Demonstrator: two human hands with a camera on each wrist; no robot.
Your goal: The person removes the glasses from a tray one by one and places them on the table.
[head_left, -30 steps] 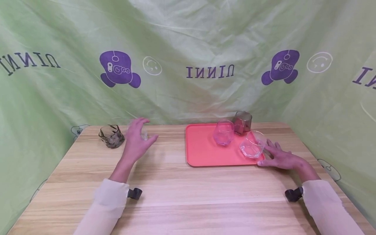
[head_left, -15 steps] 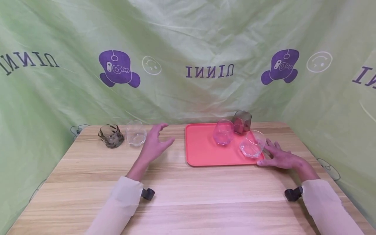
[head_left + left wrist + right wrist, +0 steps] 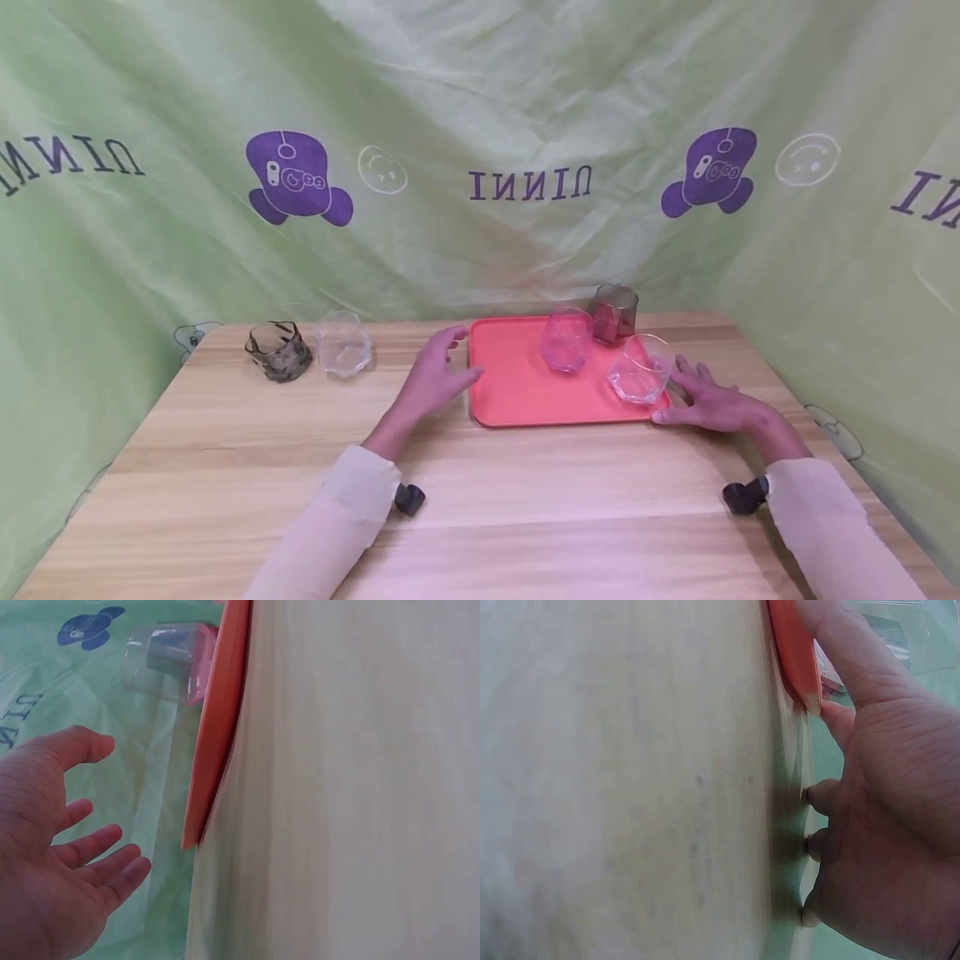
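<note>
A flat red tray (image 3: pixel 517 379) lies on the table towards the back. Three glasses stand on it: a pinkish faceted glass (image 3: pixel 566 342), a smoky grey glass (image 3: pixel 615 315) at the back, and a clear glass (image 3: pixel 637 375) near the front right corner. My left hand (image 3: pixel 433 382) is at the tray's left edge, thumb and fingers spread; in the left wrist view the hand (image 3: pixel 52 847) looks apart from the tray. At the right front corner, my right hand (image 3: pixel 712 406) touches the tray rim with its thumb, its other fingertips resting on the table.
On the left of the wooden table (image 3: pixel 480 517) stand a dark smoky glass (image 3: pixel 281 354) and a clear glass (image 3: pixel 343 348), side by side. A green printed cloth (image 3: pixel 450 258) hangs behind the table and at both sides.
My left hand has moved right, away from the clear glass at the left, to the tray's left edge. My right hand has stayed at the tray's right corner.
</note>
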